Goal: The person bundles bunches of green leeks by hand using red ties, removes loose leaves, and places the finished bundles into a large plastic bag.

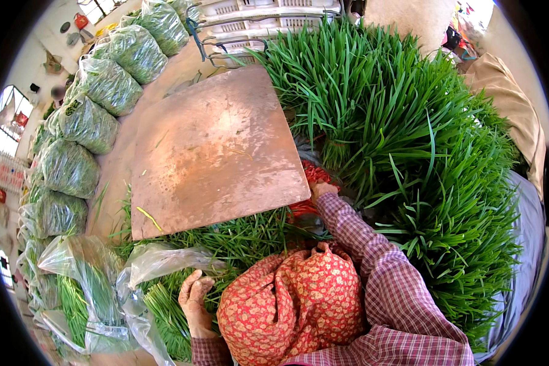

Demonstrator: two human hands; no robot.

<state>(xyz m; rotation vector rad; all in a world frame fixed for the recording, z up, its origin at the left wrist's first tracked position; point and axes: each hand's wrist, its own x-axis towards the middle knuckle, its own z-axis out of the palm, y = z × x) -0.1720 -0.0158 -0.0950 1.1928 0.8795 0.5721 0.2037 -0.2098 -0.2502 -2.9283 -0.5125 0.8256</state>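
Note:
My right hand reaches past the right corner of a worn board, in among a pile of thin red ties. Its fingers are mostly hidden, so what they grip cannot be made out. Low on the left, my left hand is raised with fingers loosely apart and nothing in them. Beside it lie clear plastic bags with bundled green stalks in them. A red flowered cloth covers my lap between my arms.
Tall green leafy bundles stand packed along the right, against a grey sheet. Filled plastic bags of greens line the left. White crates are stacked at the back. Loose green leaves lie below the board's near edge.

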